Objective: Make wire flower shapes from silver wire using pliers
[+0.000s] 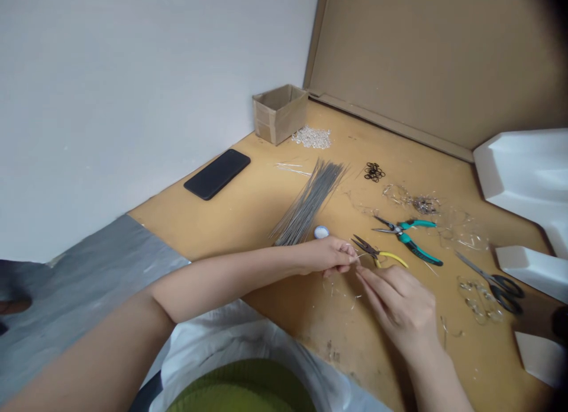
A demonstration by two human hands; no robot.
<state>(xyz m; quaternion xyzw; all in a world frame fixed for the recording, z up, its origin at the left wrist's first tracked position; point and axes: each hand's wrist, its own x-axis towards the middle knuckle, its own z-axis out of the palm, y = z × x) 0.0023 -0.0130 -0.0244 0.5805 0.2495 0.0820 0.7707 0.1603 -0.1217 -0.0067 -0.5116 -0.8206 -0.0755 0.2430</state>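
Over there a black phone lies flat on the table near the pale wall; a big brown board stands behind, with white moulded pieces along the right side.

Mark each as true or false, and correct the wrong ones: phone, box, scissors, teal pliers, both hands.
1. The black phone lies left of the bundle of grey wires. True.
2. The right hand is cutting with the scissors. False: the scissors lie on the table, to the right of that hand.
3. The cardboard box is open at the top, with small clear pieces beside it. True.
4. The handles of the teal pliers are squeezed together. False: they are spread apart.
5. The left hand and right hand meet at a thin wire. True.
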